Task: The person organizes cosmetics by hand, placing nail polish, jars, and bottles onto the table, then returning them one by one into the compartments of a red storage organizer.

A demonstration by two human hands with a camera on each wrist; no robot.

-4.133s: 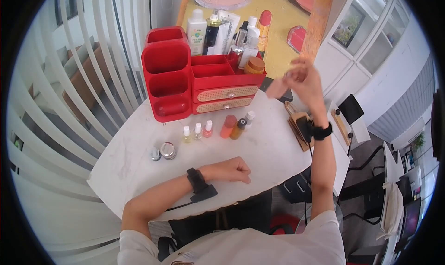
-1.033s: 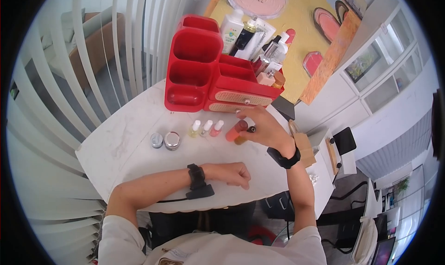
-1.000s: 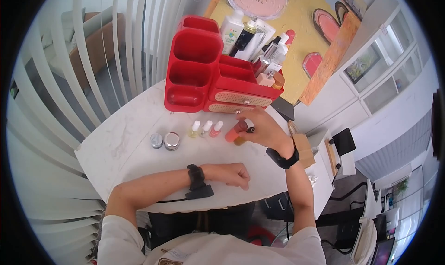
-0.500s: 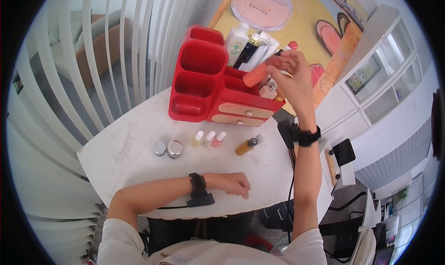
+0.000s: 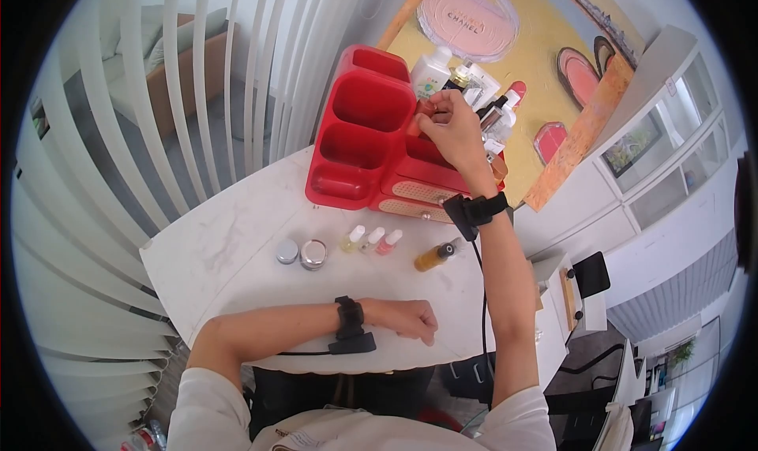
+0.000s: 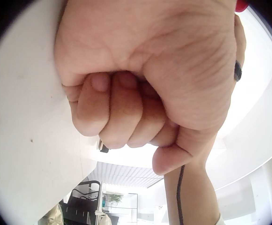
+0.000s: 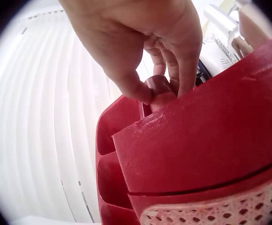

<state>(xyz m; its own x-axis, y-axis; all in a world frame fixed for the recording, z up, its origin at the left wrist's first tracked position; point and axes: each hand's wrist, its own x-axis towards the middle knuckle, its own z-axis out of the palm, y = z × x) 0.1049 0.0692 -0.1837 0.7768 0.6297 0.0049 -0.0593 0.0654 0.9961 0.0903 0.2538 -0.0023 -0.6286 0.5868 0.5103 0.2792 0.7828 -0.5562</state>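
My right hand (image 5: pixel 456 135) pinches a small coral bottle by its dark red cap (image 7: pixel 158 85). The bottle's lower part is sunk in a compartment of the red organizer (image 5: pixel 355 202), hidden behind the front wall. In the right wrist view, thumb and fingers close on opposite sides of the cap. Resting on the white table (image 5: pixel 237 214), my left hand (image 5: pixel 401 318) is curled into a fist. The left wrist view shows its bent fingers (image 6: pixel 122 112) tucked against the palm, with nothing in them.
Three small white-capped nail polish bottles (image 5: pixel 371 240) and an amber bottle with a dark cap (image 5: pixel 434 256) are on the table. Two silver-lidded jars (image 5: pixel 313 254) sit further left. White bottles (image 5: pixel 430 72) and tubes fill the organizer's back. A painting (image 5: pixel 545 80) stands behind.
My right hand has picked the coral bottle up from the table beside the amber one, raised it over the organizer and lowered it into a compartment. The left fist stays on the table.
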